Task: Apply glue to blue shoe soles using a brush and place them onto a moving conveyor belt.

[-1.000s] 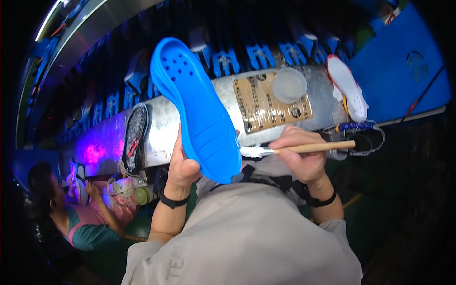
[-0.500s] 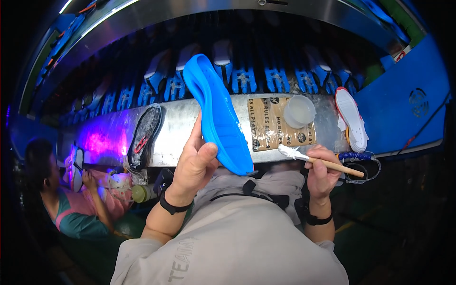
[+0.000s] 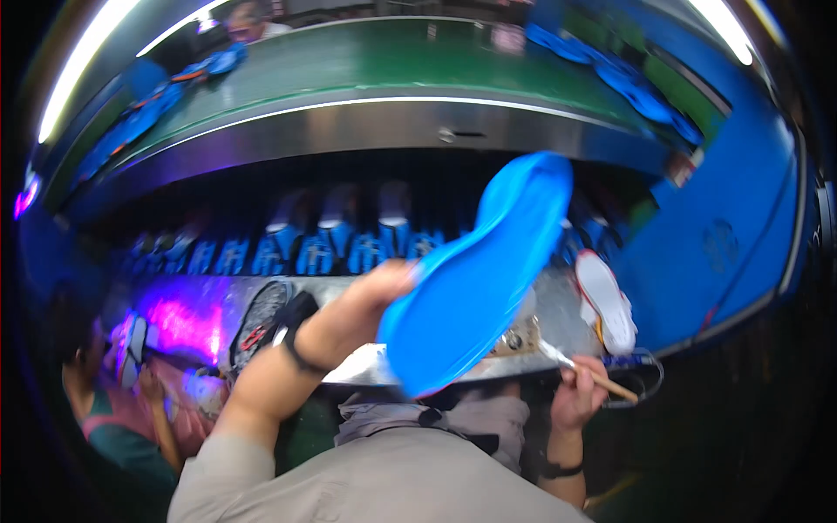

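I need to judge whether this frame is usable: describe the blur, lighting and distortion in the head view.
Head view: the blue shoe sole and the left hand holding it are motion-smeared; the right hand with the wooden-handled brush is sharper; light strips glare along the top corners; a purple glow washes the metal bench at left; fisheye bends the conveyor edge into an arc, and the rim falls dark.

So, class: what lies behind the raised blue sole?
Behind the blue sole, the steel bench shows at its edges, with the brush in the right hand. What sits directly behind it is covered.
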Demonstrator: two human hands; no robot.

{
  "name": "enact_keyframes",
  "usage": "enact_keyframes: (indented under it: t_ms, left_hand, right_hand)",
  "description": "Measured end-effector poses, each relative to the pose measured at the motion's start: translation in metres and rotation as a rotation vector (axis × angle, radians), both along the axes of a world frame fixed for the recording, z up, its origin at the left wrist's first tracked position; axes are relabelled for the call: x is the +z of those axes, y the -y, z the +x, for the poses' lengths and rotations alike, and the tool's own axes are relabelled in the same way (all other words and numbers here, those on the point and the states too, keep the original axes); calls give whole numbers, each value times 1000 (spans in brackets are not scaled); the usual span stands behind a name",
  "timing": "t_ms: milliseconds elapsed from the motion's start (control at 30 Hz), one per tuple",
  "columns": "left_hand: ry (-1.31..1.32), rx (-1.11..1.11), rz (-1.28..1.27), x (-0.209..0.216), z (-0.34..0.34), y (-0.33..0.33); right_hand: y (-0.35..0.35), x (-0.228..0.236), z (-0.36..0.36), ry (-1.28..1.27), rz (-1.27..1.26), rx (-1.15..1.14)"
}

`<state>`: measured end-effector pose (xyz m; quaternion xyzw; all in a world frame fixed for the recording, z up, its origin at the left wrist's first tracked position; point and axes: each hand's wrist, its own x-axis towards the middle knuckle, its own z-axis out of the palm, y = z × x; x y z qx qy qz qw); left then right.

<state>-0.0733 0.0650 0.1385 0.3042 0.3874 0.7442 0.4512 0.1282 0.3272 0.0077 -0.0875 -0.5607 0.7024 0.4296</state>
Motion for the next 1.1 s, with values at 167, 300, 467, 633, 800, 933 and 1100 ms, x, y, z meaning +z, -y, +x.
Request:
enact_keyframes:
  t_ms: [167,300,467,633,800,933,1100]
  left_hand:
    - [177,68,504,133,-129,-161]
    - [-139,346,17,147,-136,-166]
    - [-707,662,-282,157,-188,-61]
    - [-1113,996,-1218,194,-284,40]
    - [-982,1235,-1523,159,-425,161]
    - [-1563,848,-1866,146,-503,279]
    - [-1294,875,-1719,143,-509,247]
  right_hand:
    - [-6,-11,12,-29,-10,10]
    - [-14,-21,17,45,94,-16]
    - [-14,-31,3,100,38,29]
    - [-6,-35,-15,133,489,-55]
    - [19,-10,-21,272,221,135]
    - [15,-20,-29,253,216,234]
    - [23,-28,-22,323,227,238]
